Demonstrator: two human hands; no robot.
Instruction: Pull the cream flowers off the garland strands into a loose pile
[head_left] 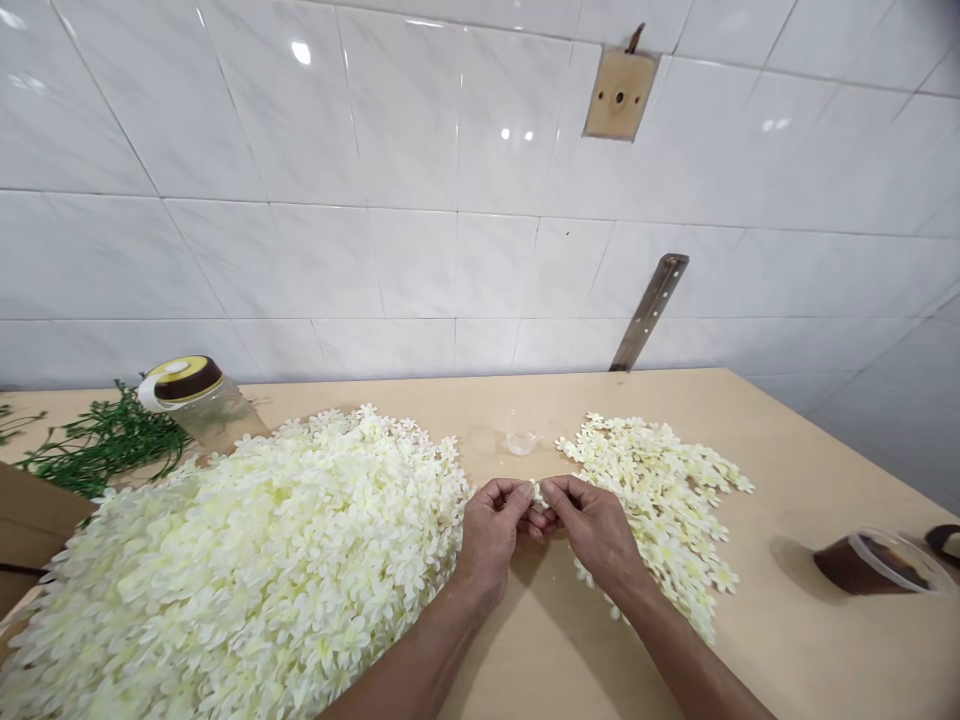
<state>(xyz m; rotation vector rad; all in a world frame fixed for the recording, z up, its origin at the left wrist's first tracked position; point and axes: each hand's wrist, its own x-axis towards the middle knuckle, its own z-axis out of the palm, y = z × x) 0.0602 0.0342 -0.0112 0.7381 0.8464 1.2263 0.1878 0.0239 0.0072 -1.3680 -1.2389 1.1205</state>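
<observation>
My left hand and my right hand meet above the table, thumbs and fingertips pinched together. Between them is a small cream-white artificial flower, mostly covered by the fingers. To the left, a large heap of pale artificial flowers reaches close to my left hand. A smaller, flatter pile of the same artificial flowers lies to the right, partly behind my right hand and forearm. Just beyond my fingers stands a small clear plastic cup.
A clear jar with a yellow and brown lid leans behind the big heap, beside green plastic stems. A cup of dark liquid stands at the right. The wooden table ends at a tiled wall with a metal bracket.
</observation>
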